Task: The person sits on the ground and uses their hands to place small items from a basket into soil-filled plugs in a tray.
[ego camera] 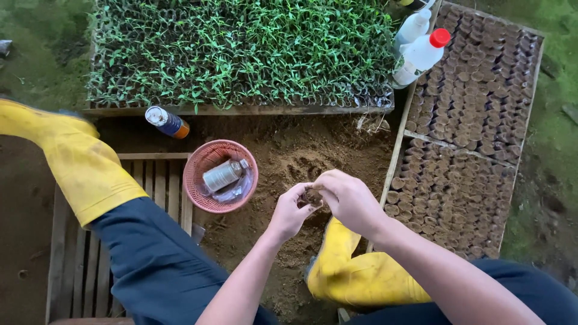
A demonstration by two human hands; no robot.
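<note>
**Both hands close on a small clump of soil over the dirt heap**

Right in the middle, a small dark clump of soil, perhaps in a little pot, sits between the two hands, held above the loose brown soil heap. The left hand cups it from below and from the near-left, fingers curled up around it. The right hand comes over from the right, fingertips bent down and pinching the clump's top edge. Whether a seedling is in there, I cannot tell, the fingers cover too much.

The risk, as I judge it: that clump looks crumbly, and a hard squeeze could break it apart and drop it back on the heap; a loose hold from the left palm would let it slip through.

Outward now. Just left of the hands stands a round pink plastic mesh basket with a small grey bottle lying in it. Further off, a blue and orange can lies on the dirt. Beyond it, a wide tray of green seedlings. On the right, a wooden-framed tray of small filled soil pots, with two white plastic bottles, one red-capped, at its far-left corner. Yellow rubber boots and dark trousers frame the near side, above a slatted wooden pallet
</note>
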